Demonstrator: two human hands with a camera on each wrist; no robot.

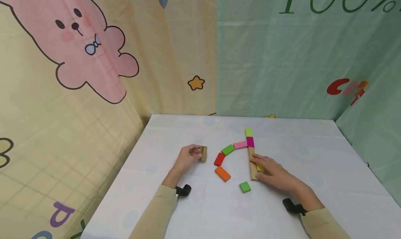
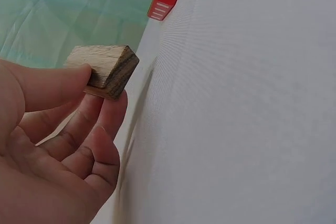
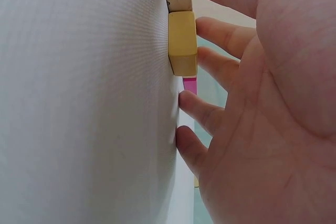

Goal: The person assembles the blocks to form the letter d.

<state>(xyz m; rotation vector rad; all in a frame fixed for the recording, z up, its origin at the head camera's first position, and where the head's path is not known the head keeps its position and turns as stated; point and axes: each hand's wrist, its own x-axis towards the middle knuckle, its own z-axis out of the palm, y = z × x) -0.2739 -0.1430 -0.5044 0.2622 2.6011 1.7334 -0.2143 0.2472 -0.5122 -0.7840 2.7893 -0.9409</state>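
My left hand (image 1: 188,158) pinches a brown wooden block (image 1: 203,154) between thumb and fingers, left of the curve of blocks. Dark grain shows on the block's end in the left wrist view. With fingers extended, my right hand (image 1: 277,173) rests over a plain pale wood piece (image 1: 252,167) and a yellow block (image 1: 260,168) beside it. Its thumb lies at the near end of the pale wood. Above that piece, a magenta block (image 1: 250,142) and a lime green block (image 1: 249,132) continue the straight line.
A curve of pink (image 1: 240,145), green (image 1: 228,149), red (image 1: 219,159) and orange blocks (image 1: 222,174) bends left from the line. One small green block (image 1: 245,187) lies apart, nearer me. All lie on a white-covered table (image 1: 213,211), with printed curtains (image 1: 175,58) behind it.
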